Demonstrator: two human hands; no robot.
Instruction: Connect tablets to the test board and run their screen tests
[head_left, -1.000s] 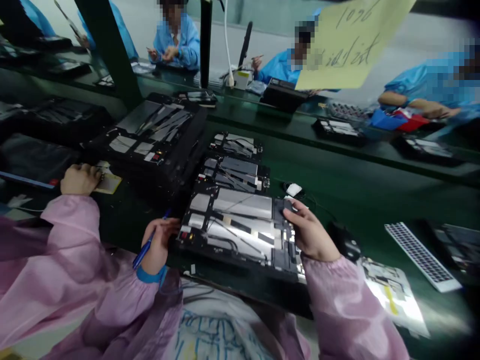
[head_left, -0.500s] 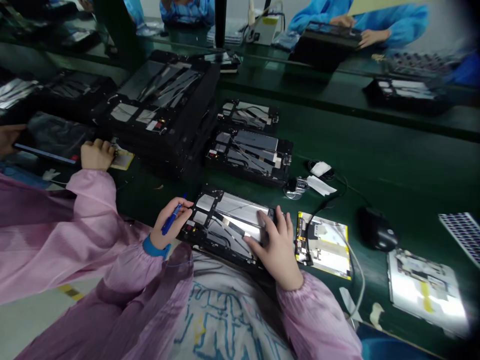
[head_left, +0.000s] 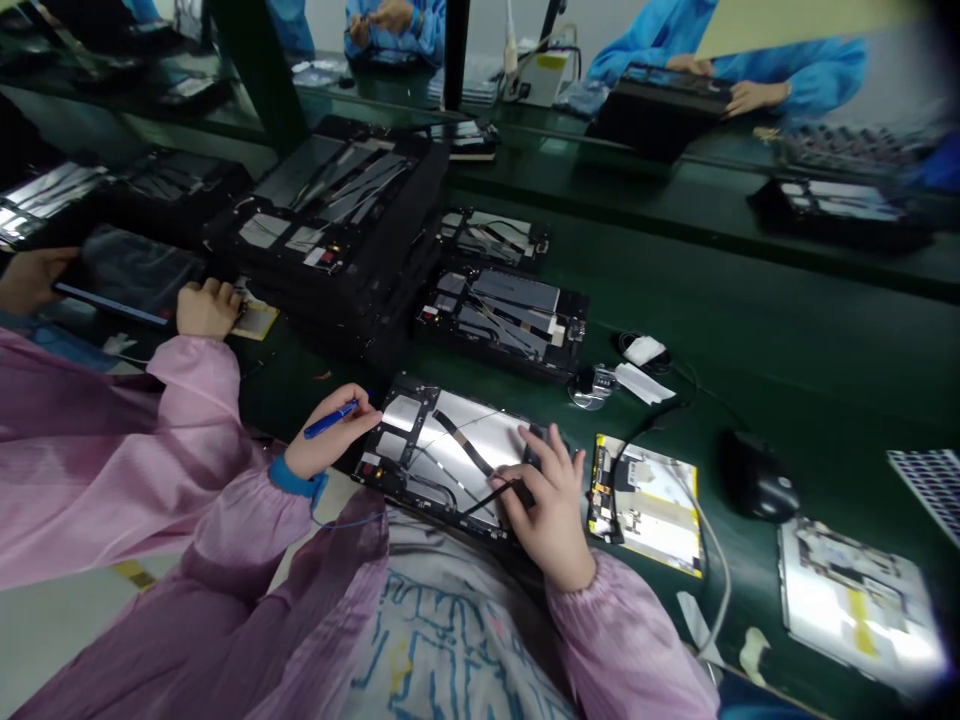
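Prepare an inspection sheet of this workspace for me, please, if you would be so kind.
Surface: glossy green table, holding many items.
Work items: open device lying before the person; blue pen.
Clutter: device stack, white strip, black mouse.
Hands: left hand holds the blue pen, by the open device's left edge; right hand lies over its right part, some fingers spread; whether it grips anything is unclear.
Cables: black cable and pale cable cross a yellow-edged panel.
Surroundings: co-worker's hand by a dark tablet on the left; blue sleeve across the table.

Dark green bench (head_left: pixel 750 290), dark post (head_left: pixel 259 75), pale wall (head_left: pixel 484 30), light floor (head_left: pixel 45 640)
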